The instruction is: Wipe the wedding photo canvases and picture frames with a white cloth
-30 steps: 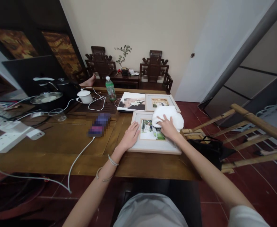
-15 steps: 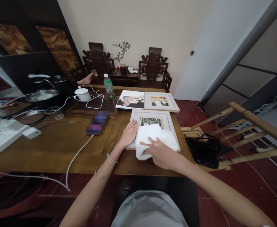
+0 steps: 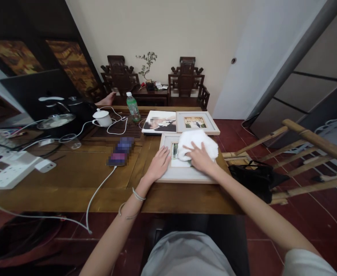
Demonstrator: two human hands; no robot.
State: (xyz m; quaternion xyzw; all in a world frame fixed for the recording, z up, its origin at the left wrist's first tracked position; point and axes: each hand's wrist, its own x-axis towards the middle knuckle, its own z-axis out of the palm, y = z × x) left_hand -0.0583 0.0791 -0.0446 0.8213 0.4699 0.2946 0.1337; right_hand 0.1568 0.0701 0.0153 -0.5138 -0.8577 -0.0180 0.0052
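Observation:
A light-wood picture frame (image 3: 166,177) with a white mount lies flat near the front edge of the table. My left hand (image 3: 157,164) rests along its left side, fingers stretched out and holding nothing. Over the frame's upper right part is a bunched white fluffy cloth (image 3: 198,143), gripped and pressed down by my right hand (image 3: 201,158) with its fingers partly spread. The cloth hides most of the photo (image 3: 174,155) inside the frame.
Behind lie a second framed photo (image 3: 213,124) and a photo book (image 3: 152,115). Left of these stand a green-labelled bottle (image 3: 133,108) and a lidded white cup (image 3: 102,118). A charging phone (image 3: 121,150), a plastic cup (image 3: 71,141) and a power strip (image 3: 12,174) lie leftward. A bamboo chair (image 3: 309,161) stands right.
My right hand has slid the white cloth up and away from me across the frame, uncovering its lower edge. My left hand stays on the frame's left side.

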